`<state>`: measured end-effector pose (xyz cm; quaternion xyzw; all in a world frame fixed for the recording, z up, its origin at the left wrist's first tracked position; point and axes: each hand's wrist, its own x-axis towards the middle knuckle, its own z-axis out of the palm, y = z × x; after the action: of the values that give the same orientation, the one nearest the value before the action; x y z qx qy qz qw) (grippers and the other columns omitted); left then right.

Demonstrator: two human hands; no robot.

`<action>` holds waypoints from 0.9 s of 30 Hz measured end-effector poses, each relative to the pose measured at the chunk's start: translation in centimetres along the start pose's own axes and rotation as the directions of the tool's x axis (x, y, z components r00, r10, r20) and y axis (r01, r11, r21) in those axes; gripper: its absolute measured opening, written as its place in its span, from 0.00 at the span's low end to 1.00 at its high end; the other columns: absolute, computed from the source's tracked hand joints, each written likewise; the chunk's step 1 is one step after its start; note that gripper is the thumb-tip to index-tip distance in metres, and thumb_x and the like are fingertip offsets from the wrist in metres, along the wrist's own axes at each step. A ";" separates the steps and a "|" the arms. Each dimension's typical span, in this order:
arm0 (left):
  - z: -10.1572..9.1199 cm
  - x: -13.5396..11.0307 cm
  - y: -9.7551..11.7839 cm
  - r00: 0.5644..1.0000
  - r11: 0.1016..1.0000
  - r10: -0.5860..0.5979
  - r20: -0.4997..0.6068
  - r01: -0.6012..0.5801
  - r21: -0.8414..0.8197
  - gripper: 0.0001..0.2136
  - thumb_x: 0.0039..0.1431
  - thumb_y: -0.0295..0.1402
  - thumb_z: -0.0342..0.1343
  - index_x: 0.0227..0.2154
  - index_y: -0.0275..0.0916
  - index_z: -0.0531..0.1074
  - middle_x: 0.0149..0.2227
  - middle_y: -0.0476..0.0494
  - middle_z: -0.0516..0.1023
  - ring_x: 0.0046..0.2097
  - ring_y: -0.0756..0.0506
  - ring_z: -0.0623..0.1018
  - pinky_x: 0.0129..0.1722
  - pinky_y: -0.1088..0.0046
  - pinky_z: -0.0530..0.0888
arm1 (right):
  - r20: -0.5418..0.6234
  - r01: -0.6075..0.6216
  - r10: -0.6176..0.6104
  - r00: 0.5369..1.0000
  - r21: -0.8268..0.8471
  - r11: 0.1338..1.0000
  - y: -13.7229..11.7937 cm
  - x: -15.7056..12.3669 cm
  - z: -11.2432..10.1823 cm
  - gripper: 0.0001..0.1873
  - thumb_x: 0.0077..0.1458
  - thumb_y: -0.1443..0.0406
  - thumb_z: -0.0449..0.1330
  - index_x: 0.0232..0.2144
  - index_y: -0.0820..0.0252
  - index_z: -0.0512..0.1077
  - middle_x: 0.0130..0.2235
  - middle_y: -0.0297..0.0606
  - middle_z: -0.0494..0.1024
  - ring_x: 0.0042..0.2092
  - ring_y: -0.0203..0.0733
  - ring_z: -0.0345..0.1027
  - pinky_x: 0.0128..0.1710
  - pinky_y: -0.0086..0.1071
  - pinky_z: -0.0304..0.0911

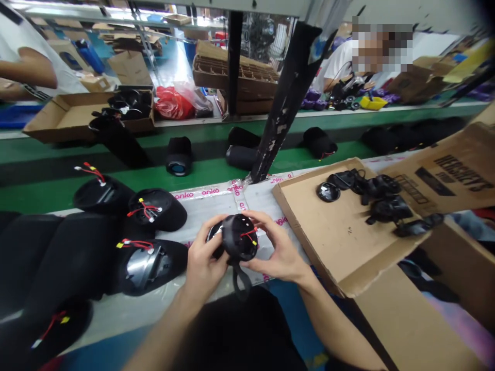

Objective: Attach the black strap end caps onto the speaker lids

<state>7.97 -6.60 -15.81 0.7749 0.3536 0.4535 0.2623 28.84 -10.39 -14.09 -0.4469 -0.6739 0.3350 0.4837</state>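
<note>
Between my two hands, above the table, is a black round speaker housing [240, 242]. Its open end shows a short red wire with a yellow tag [254, 242]. A black strap loop [241, 282] hangs beneath it. My left hand [207, 257] is closed on the left side, where a dark, partly shiny round piece shows between the fingers; I cannot tell if it is separate. My right hand [280, 250] grips the right rim, thumb below and fingers above. Left of my hands lie black fabric-covered speakers [154, 265] with red wires sticking out of their ends.
At right stands a shallow cardboard tray [309, 239] with several black caps and straps [386, 201]. A dark metal post [284, 103] rises beyond the table. Black speakers [180, 154] rest on the green conveyor belt [207, 149]. Across it, two people work near another cardboard box [58, 116].
</note>
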 end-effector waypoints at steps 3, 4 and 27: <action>0.5 -0.1 -0.8 1.000 0.999 0.011 -0.021 -0.012 -0.043 0.09 0.68 0.33 0.62 0.49 0.43 0.80 0.57 0.36 0.80 0.58 0.35 0.82 0.57 0.56 0.83 | -0.029 -0.021 0.018 0.999 -0.088 0.996 -0.6 0.2 0.1 0.44 0.54 0.57 0.78 0.67 0.47 0.65 0.63 0.45 0.78 0.62 0.57 0.75 0.64 0.54 0.73; 0.7 -0.2 -1.0 0.999 0.996 -0.026 -0.027 0.024 -0.082 0.08 0.68 0.34 0.63 0.48 0.43 0.79 0.57 0.36 0.79 0.60 0.35 0.82 0.58 0.55 0.82 | -0.035 -0.018 0.014 0.999 -0.111 0.994 -0.8 0.3 0.1 0.44 0.53 0.57 0.78 0.67 0.48 0.64 0.62 0.46 0.78 0.62 0.57 0.75 0.64 0.54 0.73; 3.1 -1.7 -0.4 0.871 0.824 -0.401 -0.283 0.208 -0.528 0.20 0.76 0.50 0.53 0.53 0.41 0.78 0.59 0.37 0.82 0.61 0.38 0.81 0.61 0.60 0.79 | -0.489 -0.151 0.445 0.750 0.528 0.836 -0.5 -2.9 9.4 0.22 0.68 0.54 0.66 0.61 0.52 0.75 0.62 0.45 0.81 0.64 0.52 0.77 0.67 0.49 0.73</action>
<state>10.01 -7.95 -18.40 0.5133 0.3952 0.6200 0.4426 20.17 -13.50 -17.54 -0.5070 -0.3066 0.4013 0.6985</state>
